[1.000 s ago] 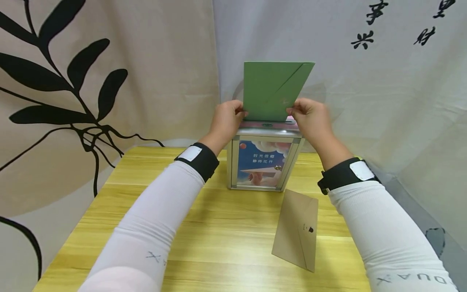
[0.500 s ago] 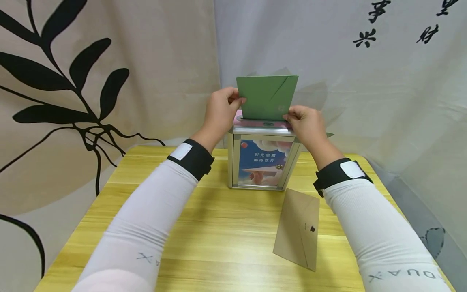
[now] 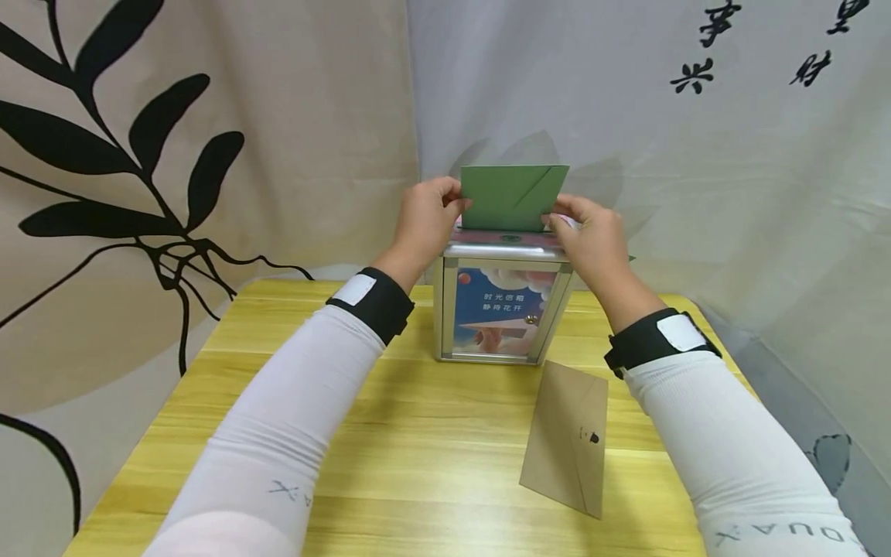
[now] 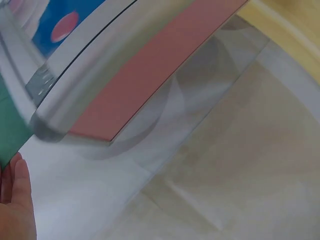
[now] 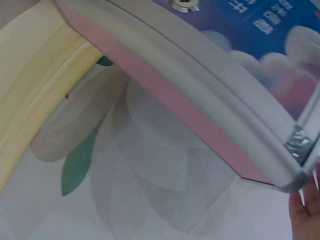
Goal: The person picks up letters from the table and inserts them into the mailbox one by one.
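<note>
A green envelope [image 3: 511, 193] stands upright in the top of a metal-framed letter box [image 3: 448, 309], its lower part hidden inside. My left hand [image 3: 428, 220] pinches the envelope's left edge between thumb and fingers. At the lower right edge, my right hand [image 3: 595, 236] holds the envelope with thumb and fingertips, just above the box lid. In the left wrist view, the left hand [image 4: 17, 200] shows beside a corner of the green envelope [image 4: 11, 122]. The right wrist view catches only the fingers of the right hand [image 5: 306, 212] near the box's corner.
A brown envelope [image 3: 567, 437] lies on the wooden table [image 3: 390, 464] in front of the box, toward the right. Behind the table hangs a cloth backdrop [image 3: 334, 139] with dark leaf prints and characters. The box front has a small lock [image 3: 531, 319].
The green envelope has moved down into the box top, so less of it shows. Both hands stay at its side edges; the left hand rose, then came down. The brown envelope stays put.
</note>
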Demonstrator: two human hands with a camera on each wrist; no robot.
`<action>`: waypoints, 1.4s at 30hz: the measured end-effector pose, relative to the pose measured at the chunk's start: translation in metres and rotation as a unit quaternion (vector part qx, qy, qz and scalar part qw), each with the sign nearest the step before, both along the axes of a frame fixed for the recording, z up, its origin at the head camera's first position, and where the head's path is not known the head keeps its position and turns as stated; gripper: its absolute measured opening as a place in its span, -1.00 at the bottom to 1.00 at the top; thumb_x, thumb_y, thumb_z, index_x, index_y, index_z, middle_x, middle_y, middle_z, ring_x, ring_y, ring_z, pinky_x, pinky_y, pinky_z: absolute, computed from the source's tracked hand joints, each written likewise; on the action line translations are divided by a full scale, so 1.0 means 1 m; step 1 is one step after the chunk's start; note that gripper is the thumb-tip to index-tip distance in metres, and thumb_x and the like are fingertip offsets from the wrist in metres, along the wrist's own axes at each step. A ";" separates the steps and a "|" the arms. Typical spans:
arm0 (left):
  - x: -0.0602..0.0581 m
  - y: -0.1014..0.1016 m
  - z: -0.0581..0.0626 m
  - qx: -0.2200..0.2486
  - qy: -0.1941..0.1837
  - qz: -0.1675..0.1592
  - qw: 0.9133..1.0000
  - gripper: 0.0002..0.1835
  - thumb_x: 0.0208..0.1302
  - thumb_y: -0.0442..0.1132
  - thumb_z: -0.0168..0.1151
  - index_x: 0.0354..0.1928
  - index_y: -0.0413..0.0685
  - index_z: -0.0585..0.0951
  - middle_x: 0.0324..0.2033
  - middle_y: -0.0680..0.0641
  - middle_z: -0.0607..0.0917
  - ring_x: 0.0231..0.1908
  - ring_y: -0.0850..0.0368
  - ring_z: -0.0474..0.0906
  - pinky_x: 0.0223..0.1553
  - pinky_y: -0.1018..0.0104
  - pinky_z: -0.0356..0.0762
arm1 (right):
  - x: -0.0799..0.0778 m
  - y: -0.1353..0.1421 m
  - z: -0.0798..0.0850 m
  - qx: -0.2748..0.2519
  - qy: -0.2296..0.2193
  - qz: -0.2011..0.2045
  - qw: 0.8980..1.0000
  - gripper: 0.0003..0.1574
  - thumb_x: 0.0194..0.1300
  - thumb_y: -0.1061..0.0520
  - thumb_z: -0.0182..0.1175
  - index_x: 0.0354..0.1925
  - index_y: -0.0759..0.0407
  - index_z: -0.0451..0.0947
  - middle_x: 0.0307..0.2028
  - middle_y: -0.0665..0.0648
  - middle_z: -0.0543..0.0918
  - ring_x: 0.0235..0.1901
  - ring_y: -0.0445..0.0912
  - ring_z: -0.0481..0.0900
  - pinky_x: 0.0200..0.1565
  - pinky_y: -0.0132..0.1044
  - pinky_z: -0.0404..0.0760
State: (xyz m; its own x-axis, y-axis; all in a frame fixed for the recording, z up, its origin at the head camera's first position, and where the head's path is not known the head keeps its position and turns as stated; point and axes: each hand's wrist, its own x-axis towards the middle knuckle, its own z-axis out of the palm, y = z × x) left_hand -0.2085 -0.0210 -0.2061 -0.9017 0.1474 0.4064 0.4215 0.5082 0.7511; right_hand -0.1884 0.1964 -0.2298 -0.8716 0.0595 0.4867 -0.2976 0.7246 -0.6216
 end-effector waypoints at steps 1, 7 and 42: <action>-0.001 0.000 -0.002 -0.003 -0.005 0.001 1.000 -0.88 0.34 -0.30 0.20 -0.29 -0.25 0.61 -0.29 -0.12 0.66 -0.28 0.12 0.49 -0.26 0.41 0.39 | 0.001 -0.001 0.002 0.002 0.016 0.002 1.000 -0.68 0.36 0.19 0.19 0.06 0.23 0.61 -0.02 0.23 0.68 0.07 0.05 0.59 0.07 -0.12 0.51; -0.008 0.003 -0.014 -0.031 -0.016 0.012 0.999 -0.88 0.34 -0.31 0.20 -0.25 -0.24 0.64 -0.28 -0.12 0.67 -0.29 0.12 0.47 -0.28 0.39 0.38 | 0.004 -0.005 0.014 -0.019 0.070 0.013 0.997 -0.66 0.35 0.19 0.21 0.07 0.23 0.60 -0.05 0.24 0.69 0.01 0.07 0.63 0.14 -0.09 0.49; -0.013 0.008 -0.012 -0.122 0.041 0.007 0.992 -0.79 0.40 -0.23 0.13 -0.13 -0.22 0.64 -0.19 -0.11 0.63 -0.17 0.05 0.50 -0.07 0.33 0.51 | -0.008 0.001 -0.006 0.014 0.073 -0.015 0.997 -0.78 0.36 0.18 0.19 -0.16 0.30 0.68 -0.20 0.24 0.73 -0.41 -0.17 0.57 -0.39 -0.57 0.30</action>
State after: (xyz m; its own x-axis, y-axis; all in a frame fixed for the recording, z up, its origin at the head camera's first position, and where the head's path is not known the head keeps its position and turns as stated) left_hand -0.2213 -0.0129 -0.2184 -0.8698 0.2385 0.4320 0.4681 0.6758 0.5694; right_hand -0.1965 0.1970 -0.2360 -0.7887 0.0697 0.6108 -0.3614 0.7512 -0.5524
